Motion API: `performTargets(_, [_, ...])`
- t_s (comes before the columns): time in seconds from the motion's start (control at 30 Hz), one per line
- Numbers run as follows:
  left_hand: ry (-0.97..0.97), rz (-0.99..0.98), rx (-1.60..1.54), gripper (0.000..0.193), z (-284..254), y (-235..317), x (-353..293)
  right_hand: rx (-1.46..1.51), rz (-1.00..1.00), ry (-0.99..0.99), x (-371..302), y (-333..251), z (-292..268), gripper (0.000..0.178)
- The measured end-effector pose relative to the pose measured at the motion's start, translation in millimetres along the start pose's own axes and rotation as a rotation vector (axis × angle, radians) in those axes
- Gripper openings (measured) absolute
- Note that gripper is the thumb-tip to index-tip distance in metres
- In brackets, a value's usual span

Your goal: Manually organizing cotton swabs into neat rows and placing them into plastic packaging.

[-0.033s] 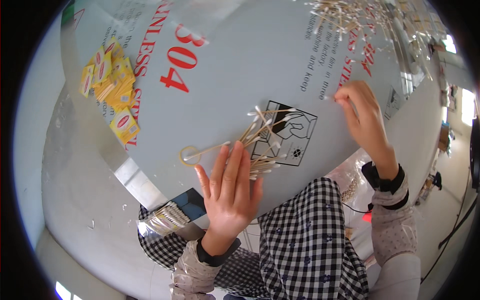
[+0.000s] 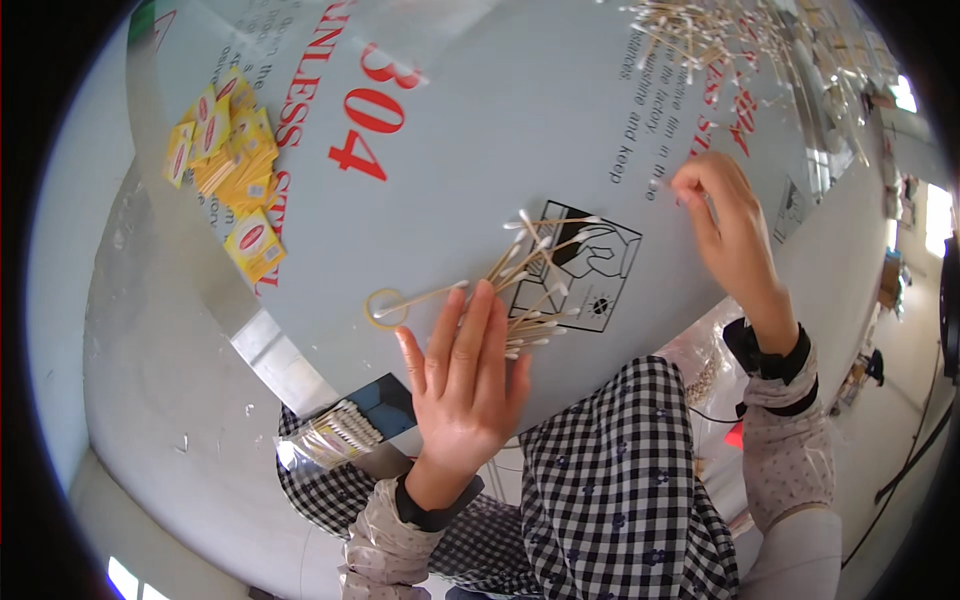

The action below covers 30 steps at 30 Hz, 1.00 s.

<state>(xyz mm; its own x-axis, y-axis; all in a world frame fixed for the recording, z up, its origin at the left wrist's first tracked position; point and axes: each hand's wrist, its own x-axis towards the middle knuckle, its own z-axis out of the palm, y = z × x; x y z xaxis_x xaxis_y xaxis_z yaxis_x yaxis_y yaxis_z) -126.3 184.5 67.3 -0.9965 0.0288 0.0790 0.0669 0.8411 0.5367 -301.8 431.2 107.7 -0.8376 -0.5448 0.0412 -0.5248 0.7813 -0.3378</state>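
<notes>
My left hand lies flat, its fingers stretched over a loose bunch of cotton swabs with thin wooden-looking sticks. One single swab points out to the left of the fingers, its tip inside a yellow rubber band. To the right, my right hand is raised over the table with thumb and forefinger pinched together. Whatever is between those fingertips is too small to make out.
Yellow printed packets are heaped at the far left of the film-covered table. Many loose swabs lie at the far right. A clear bag of swabs sits by the near left edge, beside a dark blue piece.
The table and its things sit slightly further right in the picture. A whitish bit at my right fingertips shows less clearly now. My left hand stays over the swabs.
</notes>
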Motion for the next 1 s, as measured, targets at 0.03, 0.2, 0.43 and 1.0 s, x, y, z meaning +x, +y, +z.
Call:
performTargets(0.03, [-0.002, -0.009, 0.011, 0.046, 0.6, 0.5, 0.6, 0.082, 0.054, -0.008, 5.3, 1.1, 6.0, 0.013])
performTargets(0.2, [0.016, 0.008, -0.039, 0.058, -4.3, -8.8, -9.1, 0.291, -0.048, -0.091, 33.5, -60.8, 35.8, 0.016])
performTargets(0.43, [0.027, -0.116, 0.021, 0.062, -6.8, -6.2, 2.9, 0.332, -0.029, -0.164, 22.6, -85.2, 34.3, 0.029])
performTargets(1.0, [0.275, 0.099, -0.063, 0.026, -0.2, -29.0, 18.4, 0.045, -0.200, -0.123, 33.0, -38.1, 11.2, 0.017])
